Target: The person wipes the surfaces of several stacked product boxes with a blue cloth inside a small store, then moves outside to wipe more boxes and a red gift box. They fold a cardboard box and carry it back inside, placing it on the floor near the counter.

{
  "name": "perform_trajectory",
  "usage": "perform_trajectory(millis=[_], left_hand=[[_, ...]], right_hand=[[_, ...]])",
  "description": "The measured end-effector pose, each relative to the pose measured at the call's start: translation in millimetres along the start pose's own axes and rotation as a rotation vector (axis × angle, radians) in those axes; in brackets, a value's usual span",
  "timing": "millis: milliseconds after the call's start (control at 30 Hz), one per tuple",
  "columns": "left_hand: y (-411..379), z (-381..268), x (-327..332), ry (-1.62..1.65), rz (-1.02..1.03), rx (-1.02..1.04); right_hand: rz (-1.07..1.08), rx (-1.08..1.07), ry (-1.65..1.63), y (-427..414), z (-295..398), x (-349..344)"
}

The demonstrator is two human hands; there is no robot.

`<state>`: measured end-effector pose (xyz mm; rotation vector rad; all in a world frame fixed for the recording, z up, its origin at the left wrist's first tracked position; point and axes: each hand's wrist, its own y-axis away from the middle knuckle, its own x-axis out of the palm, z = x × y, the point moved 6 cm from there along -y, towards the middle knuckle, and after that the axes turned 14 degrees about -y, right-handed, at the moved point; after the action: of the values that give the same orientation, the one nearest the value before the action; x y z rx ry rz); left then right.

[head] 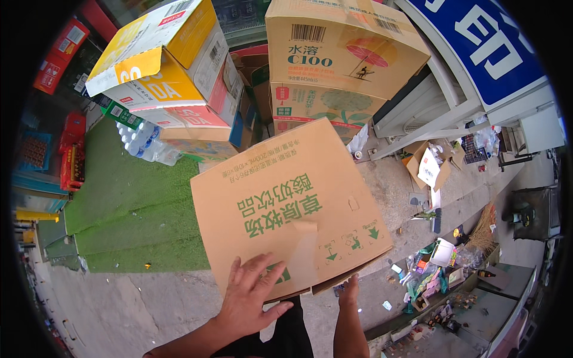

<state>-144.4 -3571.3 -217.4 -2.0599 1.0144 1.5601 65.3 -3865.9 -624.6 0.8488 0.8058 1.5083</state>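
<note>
Right before me is a large brown cardboard box [277, 192] with green printing, tilted, with a strip of clear tape peeling on its face. My left hand [255, 291] lies on the near part of that face, fingers spread. At the near right edge, my right hand [348, 291] grips the box from below; most of its fingers are hidden by the cardboard. A dark gap shows under the edge beside this hand. Behind the box rises a stack of brown drink cartons [331, 58]. To its left stand yellow-and-white cartons [165, 67] on a pink one.
Shrink-wrapped water bottles [147, 141] stand on green artificial turf [138, 210] at left. To the right are a metal frame [429, 121], an opened carton with rubbish [429, 165], a straw broom [481, 228] and a heap of litter [429, 277] by a low ledge.
</note>
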Motion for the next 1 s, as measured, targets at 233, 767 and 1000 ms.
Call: perform_trajectory(millis=[233, 767, 1000], left_hand=[[59, 119, 151, 1.083, -0.095, -0.857], [-4, 167, 154, 0.786, -0.363, -0.524], [-32, 171, 147, 0.28, -0.053, -0.694]], right_hand=[[0.452, -0.401, 0.059, 81, 190, 30], [0.227, -0.552, 0.637, 164, 88, 66], [0.066, -0.62, 0.711, 181, 84, 63]])
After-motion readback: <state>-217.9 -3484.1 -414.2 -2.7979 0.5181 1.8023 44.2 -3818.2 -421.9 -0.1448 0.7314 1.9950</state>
